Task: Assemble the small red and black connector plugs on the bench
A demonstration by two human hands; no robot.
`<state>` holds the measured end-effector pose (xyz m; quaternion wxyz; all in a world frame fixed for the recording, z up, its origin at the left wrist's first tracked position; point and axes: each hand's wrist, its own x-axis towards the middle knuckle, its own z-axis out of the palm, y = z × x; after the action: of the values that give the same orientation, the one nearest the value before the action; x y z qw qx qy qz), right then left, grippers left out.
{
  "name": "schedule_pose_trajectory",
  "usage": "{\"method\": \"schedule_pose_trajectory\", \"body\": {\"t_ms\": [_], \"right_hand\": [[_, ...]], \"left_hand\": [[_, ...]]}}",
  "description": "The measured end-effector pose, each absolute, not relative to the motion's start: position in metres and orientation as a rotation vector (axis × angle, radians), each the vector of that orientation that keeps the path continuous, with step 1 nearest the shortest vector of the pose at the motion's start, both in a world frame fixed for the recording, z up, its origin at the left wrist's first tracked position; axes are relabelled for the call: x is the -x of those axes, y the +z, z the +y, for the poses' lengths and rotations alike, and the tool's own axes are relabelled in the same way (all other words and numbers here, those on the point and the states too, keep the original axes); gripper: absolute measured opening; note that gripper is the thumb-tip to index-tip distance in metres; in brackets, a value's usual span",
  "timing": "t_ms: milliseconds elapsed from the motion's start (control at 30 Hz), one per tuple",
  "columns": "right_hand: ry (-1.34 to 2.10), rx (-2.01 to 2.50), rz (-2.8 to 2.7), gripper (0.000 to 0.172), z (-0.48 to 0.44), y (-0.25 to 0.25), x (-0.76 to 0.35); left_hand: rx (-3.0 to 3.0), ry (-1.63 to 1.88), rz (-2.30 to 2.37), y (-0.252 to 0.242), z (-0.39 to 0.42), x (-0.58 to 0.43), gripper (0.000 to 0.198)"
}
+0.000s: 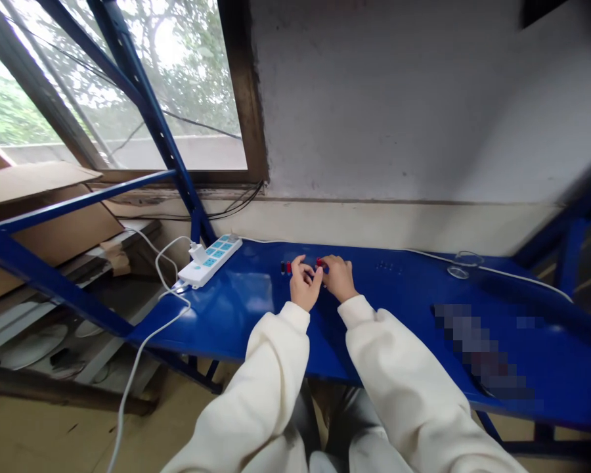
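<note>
My right hand is closed, its fingertips pinching a small red cylindrical piece just above the blue tabletop. Close beside it, my left hand has its fingers curled inward and its thumb raised toward that red piece. Whatever the left fingers hold is too small or hidden to make out. Just left of my left hand, a small black cylinder and a small red cylinder stand side by side on the table.
A white power strip with a plugged-in adapter lies on the table's left. Several tiny parts are scattered right of my hands. Farther right are a clear round container and a blurred-out dark object. Blue frame posts rise at left.
</note>
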<state>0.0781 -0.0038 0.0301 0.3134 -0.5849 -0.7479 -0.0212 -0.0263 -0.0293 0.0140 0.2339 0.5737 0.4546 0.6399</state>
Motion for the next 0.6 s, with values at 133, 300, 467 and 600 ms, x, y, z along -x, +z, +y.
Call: {"method": "schedule_pose_trajectory", "body": {"t_ms": [133,300,467,600], "right_hand": [[-0.224,1.508,-2.033,0.016,-0.026,0.04,-0.091],[-0.17,1.514,-1.963,0.018,-0.029,0.025,-0.097],[0.079,1.483,-1.743,0.027,-0.022,0.005,-0.103],[0.188,1.436,-1.701,0.027,-0.022,-0.002,-0.106]], "left_hand": [[-1.746,1.673,1.264,0.017,-0.026,0.014,0.034],[-1.574,1.586,1.201,0.002,-0.018,0.014,0.025],[-1.302,1.41,1.0,-0.002,-0.015,0.018,0.035],[-1.264,1.359,0.962,-0.001,-0.016,0.018,0.037]]}}
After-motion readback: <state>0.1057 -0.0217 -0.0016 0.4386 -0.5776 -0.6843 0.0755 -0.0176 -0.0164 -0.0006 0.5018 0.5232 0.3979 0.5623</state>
